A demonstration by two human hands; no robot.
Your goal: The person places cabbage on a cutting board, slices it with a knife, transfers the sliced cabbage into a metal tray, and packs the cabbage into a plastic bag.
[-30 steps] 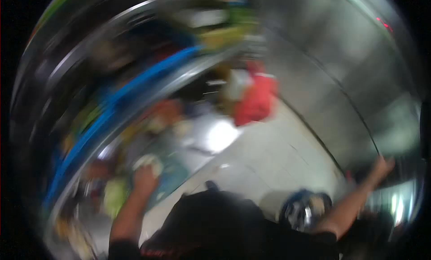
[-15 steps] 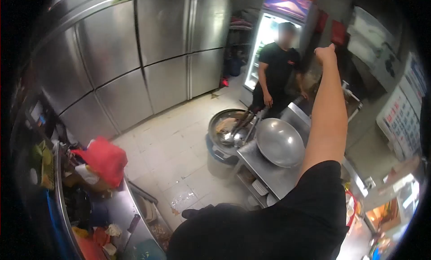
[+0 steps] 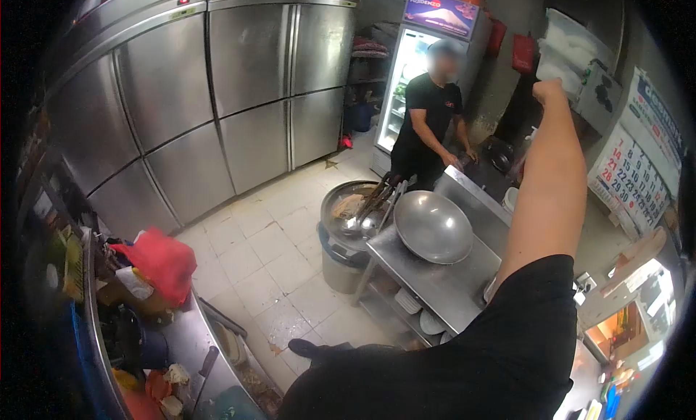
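My right arm stretches up and away on the right side of the view. At its end my right hand (image 3: 549, 91) is closed, fingers curled, and whatever may be inside them is hidden. It appears just in front of the clear plastic containers (image 3: 564, 39) by the wall, but I cannot tell if it touches them. Below the arm a large metal wok (image 3: 433, 227) sits on a steel table (image 3: 464, 275). My left hand is out of view.
A co-worker (image 3: 433, 115) stands behind the table, hands low at the counter. A lidded bin (image 3: 341, 264) carries ladles (image 3: 367, 215). Steel refrigerators (image 3: 250, 79) line the left. A knife (image 3: 209, 362) and a red bag (image 3: 161, 264) lie on the left counter. A calendar (image 3: 631, 159) hangs right.
The view has shifted, and my right hand now appears farther right, its fingers more curled. The co-worker has turned toward the counter, with both hands brought to it.
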